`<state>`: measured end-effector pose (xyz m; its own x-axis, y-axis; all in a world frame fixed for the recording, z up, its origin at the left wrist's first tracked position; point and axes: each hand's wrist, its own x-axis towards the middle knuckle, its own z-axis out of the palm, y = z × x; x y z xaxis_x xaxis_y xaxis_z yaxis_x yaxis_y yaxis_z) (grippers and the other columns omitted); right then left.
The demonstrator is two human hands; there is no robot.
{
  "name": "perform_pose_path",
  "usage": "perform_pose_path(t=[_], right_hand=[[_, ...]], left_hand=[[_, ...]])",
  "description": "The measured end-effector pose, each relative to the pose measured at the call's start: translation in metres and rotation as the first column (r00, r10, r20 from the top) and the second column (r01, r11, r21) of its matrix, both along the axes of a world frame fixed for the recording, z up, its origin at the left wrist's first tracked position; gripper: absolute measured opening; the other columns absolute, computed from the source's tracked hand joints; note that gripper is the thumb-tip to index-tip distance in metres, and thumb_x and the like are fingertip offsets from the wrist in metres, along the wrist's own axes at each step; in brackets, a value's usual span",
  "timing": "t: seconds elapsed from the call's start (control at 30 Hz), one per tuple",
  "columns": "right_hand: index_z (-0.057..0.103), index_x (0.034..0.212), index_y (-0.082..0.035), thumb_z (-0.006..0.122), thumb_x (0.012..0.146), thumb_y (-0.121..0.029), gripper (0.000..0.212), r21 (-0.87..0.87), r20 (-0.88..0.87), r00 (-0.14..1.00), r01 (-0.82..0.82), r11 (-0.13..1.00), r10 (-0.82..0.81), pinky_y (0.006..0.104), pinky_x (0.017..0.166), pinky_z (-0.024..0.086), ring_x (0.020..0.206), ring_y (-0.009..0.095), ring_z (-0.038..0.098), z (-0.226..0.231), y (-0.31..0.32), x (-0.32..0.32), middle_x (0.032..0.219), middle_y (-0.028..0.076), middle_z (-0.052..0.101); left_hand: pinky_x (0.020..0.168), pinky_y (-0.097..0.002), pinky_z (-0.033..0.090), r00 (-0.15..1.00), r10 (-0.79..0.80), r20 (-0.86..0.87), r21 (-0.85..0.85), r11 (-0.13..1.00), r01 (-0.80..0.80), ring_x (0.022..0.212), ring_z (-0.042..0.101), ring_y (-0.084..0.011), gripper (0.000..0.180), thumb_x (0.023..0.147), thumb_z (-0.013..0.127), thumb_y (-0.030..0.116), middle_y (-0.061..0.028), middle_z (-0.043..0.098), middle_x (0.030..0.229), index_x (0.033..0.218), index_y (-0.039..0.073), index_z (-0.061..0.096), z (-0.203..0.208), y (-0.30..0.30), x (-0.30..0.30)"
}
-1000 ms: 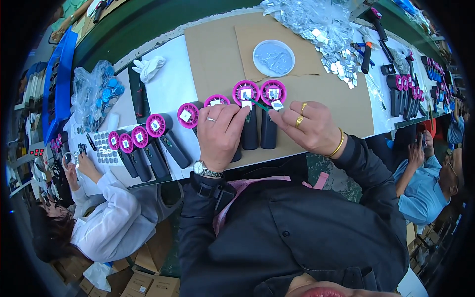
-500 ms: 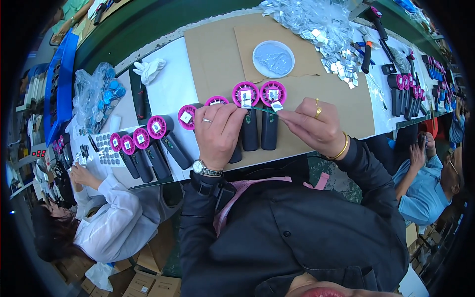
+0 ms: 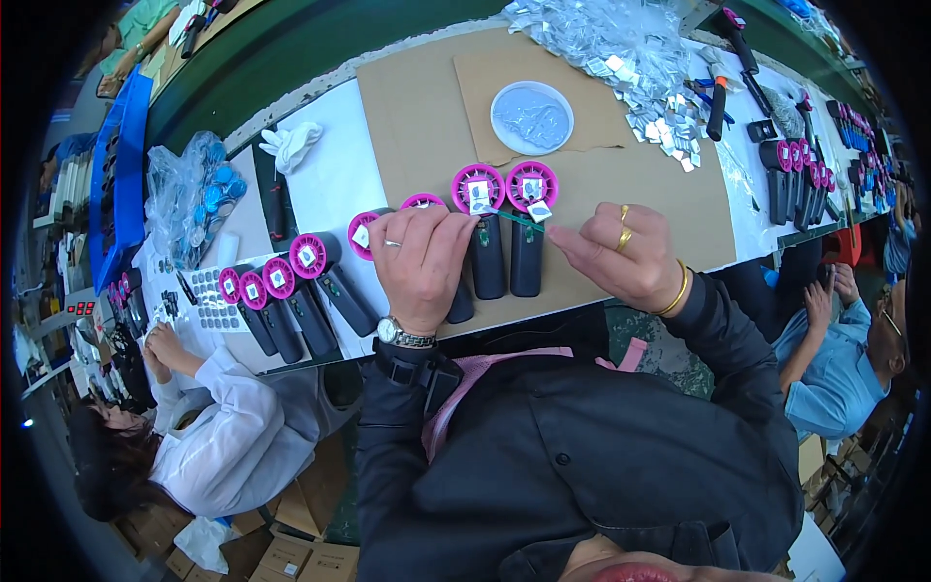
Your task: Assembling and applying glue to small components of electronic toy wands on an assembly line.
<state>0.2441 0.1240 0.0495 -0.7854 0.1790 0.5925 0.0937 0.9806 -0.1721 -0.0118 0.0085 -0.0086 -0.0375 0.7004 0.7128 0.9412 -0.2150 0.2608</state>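
A thin green strip [image 3: 514,219] spans between my two hands, above two handheld fans with magenta round heads and black handles. My left hand [image 3: 424,262] is closed, its thumb and fingers pinching near the strip's left end. My right hand [image 3: 626,254] is closed in a pinch at the right end; the exact contact is hard to make out. Under the strip lie the left fan [image 3: 491,267] and the right fan [image 3: 527,267], side by side. Small white-and-silver squares sit on their heads, and one square piece [image 3: 540,210] lies by the strip. My left hand partly hides other fans.
A round tub of greyish paste [image 3: 531,117] stands on cardboard [image 3: 407,107]. Beyond is a heap of silver squares [image 3: 669,121] with plastic bags. More fans [image 3: 308,254] line the left side, near a white glove [image 3: 291,145]. A co-worker [image 3: 223,417] sits at left, another [image 3: 834,349] at right.
The fingers of my right hand have curled in more, and that hand has dropped slightly. My left hand stays near the strip's left end. The whole view has shifted a little.
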Motion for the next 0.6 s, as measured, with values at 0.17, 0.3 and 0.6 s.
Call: perform_pose_path(t=[0.17,0.3,0.6], right_hand=[[0.084,0.11,0.001,0.085,0.091,0.001,0.019,-0.518,-0.021,0.959,0.232,0.823,-0.284,0.0285,0.057,0.04,0.065,0.011,0.054,-0.001,0.0,0.001,0.077,0.001,0.057],[0.085,0.109,0.0,0.084,0.096,-0.004,0.013,-0.665,-0.008,0.877,0.354,0.657,-0.481,0.0259,0.06,0.038,0.069,0.007,0.052,-0.016,0.029,0.001,0.079,0.0,0.06],[0.084,0.109,-0.001,0.084,0.098,-0.009,0.013,-0.591,-0.014,0.846,0.423,0.687,-0.534,0.0281,0.061,0.04,0.068,0.009,0.052,-0.045,0.073,-0.023,0.081,0.002,0.062]], left_hand=[[0.092,-0.0455,0.049,0.997,-0.003,0.072,-0.038,0.999,0.006,0.099,0.068,-0.0269,0.024,0.087,0.091,0.012,-0.0056,0.071,0.105,0.107,0.008,0.078,0.002,-0.008,-0.003],[0.091,-0.0459,0.051,0.983,0.12,0.139,-0.115,0.988,-0.104,0.098,0.067,-0.0307,0.027,0.09,0.09,0.011,-0.0095,0.071,0.109,0.111,0.003,0.076,0.009,-0.019,-0.011],[0.088,-0.0448,0.055,0.948,0.167,0.269,-0.258,0.961,-0.096,0.102,0.069,-0.0353,0.026,0.091,0.086,0.002,-0.0147,0.072,0.114,0.113,0.0,0.073,0.01,-0.051,-0.033]])
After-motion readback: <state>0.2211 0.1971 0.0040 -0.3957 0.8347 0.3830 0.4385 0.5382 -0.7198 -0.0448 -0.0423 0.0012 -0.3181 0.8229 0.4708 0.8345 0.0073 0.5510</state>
